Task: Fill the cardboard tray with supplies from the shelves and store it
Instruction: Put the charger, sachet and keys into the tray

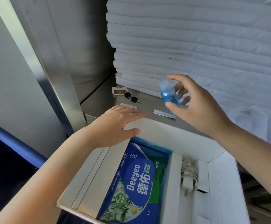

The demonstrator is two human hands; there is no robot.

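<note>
L hand (115, 125) lies on the far-left corner of the cardboard tray (172, 131), fingers nearly straight and flat over the top of the rim, thumb vs. the inner face of the far wall; it holds nothing else. R hand (196, 107) is up over the steel shelf (102, 94) just beyond the tray's far wall. It pinches a small blue bottle (168, 97) btwn thumb low on the body and fingers behind it, index finger arched over the cap. Bottle is clear blue w/ a pale cap, tilted, held in the air beyond the tray and clear of the shelf. The tray's left compartment holds a blue-green pack of wet wipes (136, 178), lying flat. The narrow compartment right of the divider holds a white charger (188, 177) w/ its cable coiled. On the shelf beyond the tray's far wall lies a thin white packet (164, 113), below the bottle. A second packet (129, 105) shows just past the L fingertips. Farther back from the tray are two black keys (131, 97) and a small sachet w/ a brown label (119, 91). A tall stack of folded white linen (196, 46) stands on the shelf behind these, well beyond the tray.
</note>
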